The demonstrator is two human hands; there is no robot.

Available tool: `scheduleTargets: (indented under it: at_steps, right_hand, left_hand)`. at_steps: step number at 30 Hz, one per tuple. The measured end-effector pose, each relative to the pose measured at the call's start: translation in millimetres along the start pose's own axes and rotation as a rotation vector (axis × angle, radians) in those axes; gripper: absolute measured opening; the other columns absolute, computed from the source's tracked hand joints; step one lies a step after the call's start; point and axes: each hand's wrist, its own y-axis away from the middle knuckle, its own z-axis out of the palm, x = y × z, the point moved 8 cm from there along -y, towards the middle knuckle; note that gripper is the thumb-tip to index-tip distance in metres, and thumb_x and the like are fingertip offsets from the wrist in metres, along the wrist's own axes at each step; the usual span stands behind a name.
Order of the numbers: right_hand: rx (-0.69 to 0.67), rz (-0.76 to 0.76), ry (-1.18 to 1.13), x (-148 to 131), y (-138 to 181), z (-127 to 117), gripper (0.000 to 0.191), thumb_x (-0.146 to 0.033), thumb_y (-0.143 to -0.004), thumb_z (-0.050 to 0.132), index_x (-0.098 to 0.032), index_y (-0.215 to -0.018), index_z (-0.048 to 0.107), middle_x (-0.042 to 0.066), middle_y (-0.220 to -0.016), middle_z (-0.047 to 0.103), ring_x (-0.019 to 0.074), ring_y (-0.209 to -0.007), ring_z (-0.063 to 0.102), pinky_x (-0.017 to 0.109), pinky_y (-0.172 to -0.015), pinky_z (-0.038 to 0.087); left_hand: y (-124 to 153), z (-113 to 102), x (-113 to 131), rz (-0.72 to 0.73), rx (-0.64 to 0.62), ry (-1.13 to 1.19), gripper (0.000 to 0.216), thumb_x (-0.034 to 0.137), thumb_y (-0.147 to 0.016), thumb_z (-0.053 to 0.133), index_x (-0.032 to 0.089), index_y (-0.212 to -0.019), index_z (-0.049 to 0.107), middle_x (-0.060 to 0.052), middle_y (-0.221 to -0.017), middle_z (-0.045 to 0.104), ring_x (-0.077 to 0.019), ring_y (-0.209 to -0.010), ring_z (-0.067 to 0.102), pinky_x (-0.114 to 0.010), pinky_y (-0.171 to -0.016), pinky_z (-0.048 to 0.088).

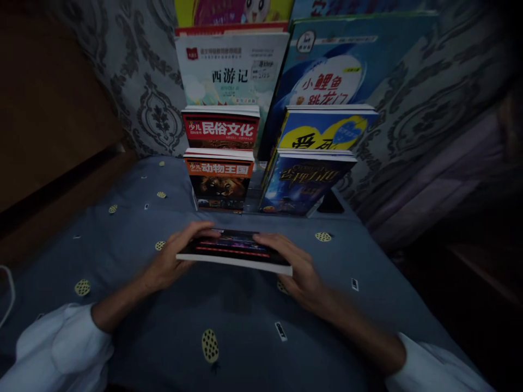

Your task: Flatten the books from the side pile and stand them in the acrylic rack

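A dark-covered book (235, 251) with white page edges is held flat and low over the blue bedspread (122, 228). My left hand (174, 256) grips its left end, fingers curled over the top. My right hand (292, 267) grips its right end the same way. Just beyond the book stands a tiered rack of books: an orange lion-cover book (219, 179) front left, a dark blue book (300, 182) front right, a red book (220, 129) and a blue-and-yellow book (327, 130) behind them.
Larger books (231, 68) lean against the patterned wall (151, 103) at the back. A wooden board (49, 109) runs along the left. The bed edge drops off into dark space at the right. A white cable (8, 294) lies at far left.
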Motion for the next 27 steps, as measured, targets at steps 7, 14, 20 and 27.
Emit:
scheduleTargets:
  at_steps: [7,14,20,27]
  right_hand:
    - [0.131,0.05,0.063,15,-27,4,0.033,-0.019,-0.101,0.048,-0.025,-0.131,0.06,0.009,-0.114,0.075,0.0234,-0.103,0.073,0.038,-0.089,0.061]
    - [0.315,0.0,0.1,10,-89,-19,0.022,-0.03,-0.103,0.048,-0.026,-0.117,0.064,0.006,-0.099,0.074,0.024,-0.087,0.071,0.04,-0.078,0.06]
    - [0.34,0.046,0.048,25,-113,-24,0.031,-0.044,-0.104,0.044,-0.026,-0.123,0.061,0.006,-0.099,0.068,0.0251,-0.09,0.067,0.043,-0.082,0.061]
    - [0.321,0.067,0.033,45,-113,-19,0.034,-0.043,-0.105,0.044,-0.025,-0.127,0.06,0.007,-0.104,0.069,0.0237,-0.092,0.067,0.042,-0.083,0.062]
  left_hand:
    - [-14,-21,0,-0.011,0.241,-0.218,0.045,0.036,-0.1,0.057,0.023,-0.14,0.043,-0.004,-0.096,0.071,-0.0191,-0.083,0.071,-0.03,-0.075,0.056]
    - [-58,-73,24,0.086,0.536,-0.284,0.047,0.043,-0.092,0.068,0.022,-0.131,0.05,-0.007,-0.113,0.065,-0.0199,-0.09,0.067,-0.032,-0.082,0.056]
    - [-93,-93,28,0.118,0.612,-0.154,0.047,0.054,-0.087,0.072,0.022,-0.117,0.056,-0.006,-0.107,0.065,-0.0271,-0.112,0.062,-0.04,-0.1,0.05]
    - [-101,-86,10,0.082,0.608,-0.103,0.042,0.053,-0.086,0.073,0.022,-0.11,0.059,-0.003,-0.097,0.065,-0.0264,-0.106,0.064,-0.04,-0.099,0.049]
